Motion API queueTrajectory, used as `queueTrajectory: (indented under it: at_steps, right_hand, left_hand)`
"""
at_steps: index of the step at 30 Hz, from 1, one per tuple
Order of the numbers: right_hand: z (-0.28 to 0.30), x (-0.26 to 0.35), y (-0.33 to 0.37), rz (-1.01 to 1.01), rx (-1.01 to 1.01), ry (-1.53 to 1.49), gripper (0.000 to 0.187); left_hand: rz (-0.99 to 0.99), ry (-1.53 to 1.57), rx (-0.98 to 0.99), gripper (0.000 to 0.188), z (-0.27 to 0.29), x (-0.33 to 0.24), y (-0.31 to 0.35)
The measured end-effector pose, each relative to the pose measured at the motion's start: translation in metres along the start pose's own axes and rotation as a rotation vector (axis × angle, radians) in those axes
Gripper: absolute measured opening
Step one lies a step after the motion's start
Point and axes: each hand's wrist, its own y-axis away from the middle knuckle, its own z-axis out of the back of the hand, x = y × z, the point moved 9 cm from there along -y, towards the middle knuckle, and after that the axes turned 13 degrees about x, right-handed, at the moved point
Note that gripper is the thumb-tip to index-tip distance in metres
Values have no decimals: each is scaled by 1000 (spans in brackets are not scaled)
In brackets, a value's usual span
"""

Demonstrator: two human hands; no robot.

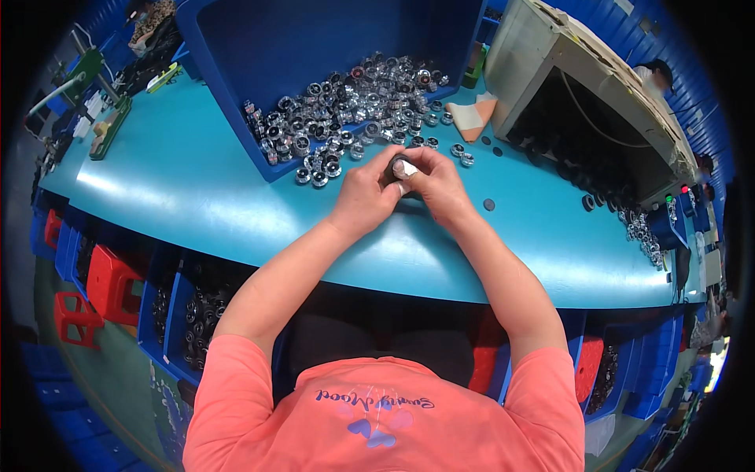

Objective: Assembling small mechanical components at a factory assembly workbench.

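One dark round part (390, 168), left hand (366, 193) and right hand (440, 185): fingers clamped on it, above turquoise table (169, 157), nearer than blue bin (314, 39) and its heap of clear round pieces (338, 110).

Reads in one place only: across the front of a coral-pink, short-sleeved fabric shirt (393, 440). Runs there as a line of dark, flowing cursive lettering (373, 399), two words long, legible but upside down in the head view. Sits near a printed cluster of blue-violet and pink hearts (376, 433) on the same cloth. Elsewhere, too small or blurred to make out.
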Motion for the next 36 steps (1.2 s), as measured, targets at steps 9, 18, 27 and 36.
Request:
queueTrajectory:
  at_steps: [9, 18, 27, 36]
  right_hand:
    - [7, -17, -5, 30, -167, 162, 20]
    - [-2, 5, 3, -73, 48, -313, 25]
    - [0, -4, -4, 5, -10, -96, 21]
    - [4, -17, -8, 15, -61, -124, 24]
  left_hand:
    - [55, -279, -38, 51, 1, -5, 0]
    - [12, 213, 97, 50, 0, -5, -4]
    - [-1, 108, 17, 50, -3, 9, 0]
    - [49, -146, -1, 49, 2, 3, -3]
